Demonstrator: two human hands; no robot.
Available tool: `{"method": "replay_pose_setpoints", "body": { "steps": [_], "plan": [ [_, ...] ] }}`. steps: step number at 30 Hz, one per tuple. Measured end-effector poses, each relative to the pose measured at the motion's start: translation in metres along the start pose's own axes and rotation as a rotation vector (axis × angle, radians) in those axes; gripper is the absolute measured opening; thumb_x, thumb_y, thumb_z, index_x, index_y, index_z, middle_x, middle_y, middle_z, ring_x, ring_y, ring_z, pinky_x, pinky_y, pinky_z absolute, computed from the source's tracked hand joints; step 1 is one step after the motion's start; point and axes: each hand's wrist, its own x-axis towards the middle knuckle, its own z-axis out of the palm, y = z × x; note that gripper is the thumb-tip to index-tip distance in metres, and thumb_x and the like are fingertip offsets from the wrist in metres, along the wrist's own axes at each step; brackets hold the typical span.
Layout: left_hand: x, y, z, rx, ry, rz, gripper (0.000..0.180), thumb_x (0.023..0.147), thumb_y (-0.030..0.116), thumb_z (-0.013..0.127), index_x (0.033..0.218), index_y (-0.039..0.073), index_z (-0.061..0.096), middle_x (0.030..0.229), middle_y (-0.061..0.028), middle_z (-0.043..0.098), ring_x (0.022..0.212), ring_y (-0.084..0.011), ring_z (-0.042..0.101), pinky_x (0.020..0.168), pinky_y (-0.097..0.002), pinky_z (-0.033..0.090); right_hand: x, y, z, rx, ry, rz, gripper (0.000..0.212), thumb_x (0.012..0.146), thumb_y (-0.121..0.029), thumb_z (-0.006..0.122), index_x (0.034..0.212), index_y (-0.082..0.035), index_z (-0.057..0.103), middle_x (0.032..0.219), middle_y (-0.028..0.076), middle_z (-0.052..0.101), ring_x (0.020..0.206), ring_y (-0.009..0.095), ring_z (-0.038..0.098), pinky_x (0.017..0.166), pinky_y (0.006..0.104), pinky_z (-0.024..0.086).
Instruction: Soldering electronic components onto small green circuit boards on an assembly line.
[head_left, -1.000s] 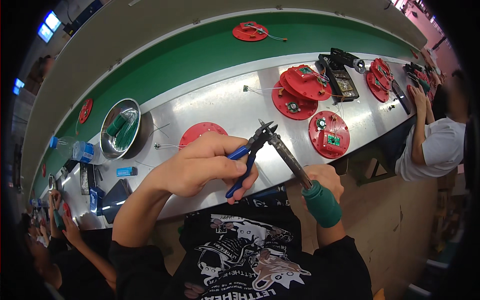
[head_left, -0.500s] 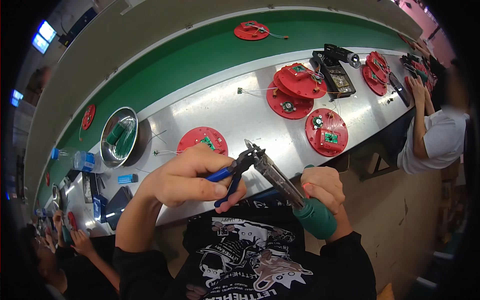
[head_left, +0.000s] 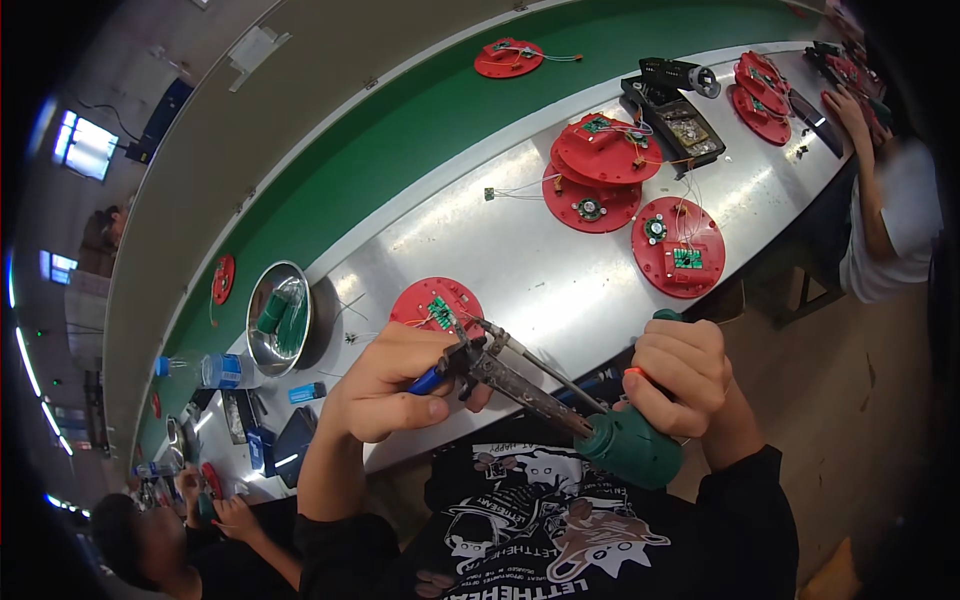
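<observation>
My left hand point(head_left: 390, 385) is closed around blue-handled pliers point(head_left: 430, 380), whose dark jaws sit against the front end of a soldering gun. The green-bodied soldering gun point(head_left: 635, 450) is gripped in my right hand point(head_left: 682, 375), its long sooty barrel and a thin metal tube slanting up and left toward the pliers. Whether the jaws clamp the tip cannot be made out. Just beyond my left hand lies a red disc point(head_left: 410, 300) with a small green circuit board and wires, partly hidden by that hand.
Right of centre are stacked red discs point(head_left: 605, 165) and a single red disc point(head_left: 700, 240), near a black tray point(head_left: 690, 135). Leftward stand a metal bowl point(head_left: 300, 350) with green spools, plastic bottles point(head_left: 225, 370) and a blue box point(head_left: 307, 392). Co-workers sit at both ends of the bench.
The view has tilted, shifting the bench. The soldering gun has turned slightly, so its thin tube now shows apart from the barrel. Both hands keep their holds.
</observation>
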Motion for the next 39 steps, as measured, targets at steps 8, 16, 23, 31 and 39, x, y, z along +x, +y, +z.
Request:
{"method": "replay_pose_setpoints", "body": {
  "steps": [8, 16, 23, 31, 39],
  "plan": [
    [0.000, -0.023, -0.001, -0.236, -0.011, 0.007, 0.037, 0.080, 0.022, 0.064, 0.061, 0.009, 0.035, 0.056, -0.0060, 0.042, 0.061, -0.0250, 0.060, 0.054, -0.0337, 0.038, -0.005, 0.004, 0.007, 0.047, 0.035, 0.000, 0.031, 0.081, -0.012, 0.073, 0.100, 0.003, 0.054, 0.071, 0.010, 0.056, 0.054, 0.023, 0.059, 0.045, 0.0317, 0.045],
    [0.000, -0.034, 0.003, -0.398, -0.024, -0.016, 0.036, 0.081, 0.022, 0.062, 0.061, 0.009, 0.035, 0.055, -0.0069, 0.044, 0.064, -0.0251, 0.066, 0.051, -0.0306, 0.033, -0.008, 0.001, 0.009, 0.146, 0.019, 0.077, 0.031, 0.077, -0.006, 0.071, 0.102, 0.005, 0.055, 0.079, 0.014, 0.059, 0.058, 0.025, 0.061, 0.051, 0.0359, 0.052],
    [-0.001, -0.043, 0.006, -0.416, -0.055, 0.017, 0.034, 0.081, 0.022, 0.062, 0.061, 0.009, 0.038, 0.061, -0.0117, 0.057, 0.063, -0.0227, 0.065, 0.051, -0.0284, 0.034, -0.011, -0.002, 0.009, 0.150, 0.004, 0.101, 0.032, 0.077, -0.004, 0.070, 0.104, 0.005, 0.056, 0.083, 0.016, 0.061, 0.061, 0.027, 0.062, 0.055, 0.0372, 0.053],
    [-0.001, -0.030, -0.003, -0.626, 0.014, -0.156, 0.025, 0.087, 0.023, 0.063, 0.074, 0.005, 0.050, 0.090, -0.0198, 0.070, 0.073, -0.0228, 0.068, 0.061, -0.0306, 0.049, -0.013, 0.008, 0.026, 0.129, 0.061, 0.142, 0.033, 0.068, -0.010, 0.073, 0.095, 0.005, 0.062, 0.072, 0.010, 0.060, 0.057, 0.024, 0.061, 0.050, 0.0327, 0.051],
    [-0.026, -0.020, -0.044, -0.292, 0.174, -0.323, 0.025, 0.090, 0.023, 0.063, 0.082, -0.001, 0.059, 0.097, -0.0179, 0.072, 0.082, -0.0199, 0.069, 0.077, -0.0312, 0.055, -0.044, -0.008, 0.018, 0.870, 0.343, 1.088, 0.053, 0.090, -0.042, 0.068, 0.120, -0.002, 0.051, 0.090, 0.011, 0.055, 0.063, 0.019, 0.057, 0.060, 0.0341, 0.047]
  ]
}}
